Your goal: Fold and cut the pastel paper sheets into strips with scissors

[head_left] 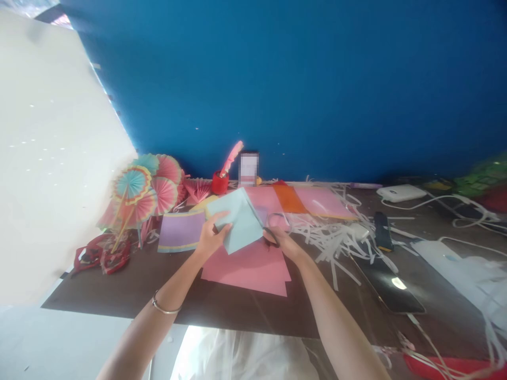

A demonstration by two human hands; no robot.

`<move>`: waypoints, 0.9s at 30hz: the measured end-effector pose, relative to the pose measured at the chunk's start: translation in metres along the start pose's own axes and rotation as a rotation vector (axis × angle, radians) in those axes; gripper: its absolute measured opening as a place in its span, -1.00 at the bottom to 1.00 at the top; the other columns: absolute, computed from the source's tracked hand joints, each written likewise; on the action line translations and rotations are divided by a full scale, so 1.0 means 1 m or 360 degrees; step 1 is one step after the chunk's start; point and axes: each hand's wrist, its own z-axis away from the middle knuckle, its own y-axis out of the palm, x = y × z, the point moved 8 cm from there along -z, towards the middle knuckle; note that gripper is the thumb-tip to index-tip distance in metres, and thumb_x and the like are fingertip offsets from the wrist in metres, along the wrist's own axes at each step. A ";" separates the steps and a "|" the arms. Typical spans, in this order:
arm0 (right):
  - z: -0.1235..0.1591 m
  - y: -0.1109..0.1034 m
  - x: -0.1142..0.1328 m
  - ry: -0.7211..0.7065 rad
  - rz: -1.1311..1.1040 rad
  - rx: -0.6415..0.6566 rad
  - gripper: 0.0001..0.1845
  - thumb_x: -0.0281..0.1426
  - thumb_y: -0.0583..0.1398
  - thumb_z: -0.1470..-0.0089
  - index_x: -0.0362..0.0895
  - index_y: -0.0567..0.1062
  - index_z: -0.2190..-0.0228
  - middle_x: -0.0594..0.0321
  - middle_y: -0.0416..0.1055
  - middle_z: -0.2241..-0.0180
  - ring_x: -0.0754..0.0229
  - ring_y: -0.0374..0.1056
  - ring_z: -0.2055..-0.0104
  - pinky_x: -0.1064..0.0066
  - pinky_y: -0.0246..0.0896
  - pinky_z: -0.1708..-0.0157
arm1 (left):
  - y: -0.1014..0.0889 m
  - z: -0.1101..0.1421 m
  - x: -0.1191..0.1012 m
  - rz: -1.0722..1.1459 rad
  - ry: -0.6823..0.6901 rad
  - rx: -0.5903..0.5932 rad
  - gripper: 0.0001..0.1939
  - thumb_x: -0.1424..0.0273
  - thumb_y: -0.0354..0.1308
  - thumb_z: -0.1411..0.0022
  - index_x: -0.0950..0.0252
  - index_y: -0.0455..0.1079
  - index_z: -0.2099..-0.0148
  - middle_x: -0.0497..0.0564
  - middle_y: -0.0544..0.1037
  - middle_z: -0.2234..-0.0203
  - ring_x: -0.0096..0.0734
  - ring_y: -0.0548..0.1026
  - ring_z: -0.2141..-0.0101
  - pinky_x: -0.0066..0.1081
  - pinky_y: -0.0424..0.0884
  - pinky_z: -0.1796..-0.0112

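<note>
In the head view, the left hand (213, 234) pinches pale-blue paper (243, 228) above pink sheets (245, 270) on the dark table (158, 287), while the right hand (285, 246) grips dark-handled scissors (271, 237) at the paper's right edge, their blades too blurred to make out

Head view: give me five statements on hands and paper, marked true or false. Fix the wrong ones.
1. The left hand holds pale blue paper. True.
2. The right hand is empty. False: it holds dark-handled scissors.
3. White paper strips are heaped left of the pale blue paper. False: the white paper strips lie to its right.
4. A purple sheet with yellow bands lies left of the pink sheets. True.
5. A bracelet is worn on the right arm. False: the bracelet is on the left arm.
</note>
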 end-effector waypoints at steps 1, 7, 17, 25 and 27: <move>0.000 0.000 0.001 -0.0011 0.0009 0.0008 -0.46 -0.01 0.02 -0.07 -0.16 0.33 0.69 0.28 0.25 0.68 0.31 0.09 0.60 0.41 -0.06 0.56 | 0.000 -0.001 0.001 0.0008 -0.0005 0.0007 -0.62 0.22 0.10 -0.10 0.22 0.35 0.03 0.04 0.48 0.13 -0.59 0.30 0.58 -0.51 0.27 0.55; 0.003 0.000 -0.002 0.0042 -0.0010 0.0004 -0.49 0.01 0.02 -0.05 -0.15 0.35 0.61 0.28 0.27 0.64 0.27 0.13 0.55 0.40 -0.01 0.53 | 0.001 -0.001 -0.004 0.0003 0.0072 0.0016 -0.64 0.24 0.11 -0.11 0.26 0.38 0.06 0.07 0.47 0.10 -0.35 0.43 0.23 -0.46 0.36 0.31; 0.007 -0.001 -0.007 0.0158 -0.0184 -0.0173 -0.49 0.06 0.02 -0.01 -0.11 0.35 0.59 0.30 0.26 0.62 0.22 0.20 0.50 0.33 0.14 0.36 | 0.002 0.003 -0.009 -0.0067 0.0055 0.0043 -0.62 0.21 0.10 -0.11 0.25 0.38 0.04 0.03 0.52 0.25 -0.65 0.19 0.65 -0.55 0.20 0.61; 0.008 -0.002 -0.001 0.0156 -0.0117 -0.0204 -0.48 0.07 0.02 0.00 -0.11 0.31 0.62 0.30 0.25 0.66 0.21 0.19 0.53 0.33 0.12 0.40 | 0.002 0.003 -0.010 -0.0060 0.0064 0.0041 -0.62 0.22 0.09 -0.11 0.26 0.37 0.04 0.05 0.50 0.19 -0.65 0.16 0.66 -0.54 0.20 0.61; 0.007 -0.002 -0.002 0.0142 -0.0099 -0.0196 -0.48 0.08 0.01 0.00 -0.11 0.31 0.62 0.29 0.25 0.66 0.21 0.19 0.53 0.33 0.11 0.41 | 0.002 0.003 -0.009 -0.0066 0.0061 0.0040 -0.62 0.22 0.09 -0.11 0.25 0.38 0.04 0.05 0.50 0.19 -0.66 0.16 0.66 -0.54 0.19 0.62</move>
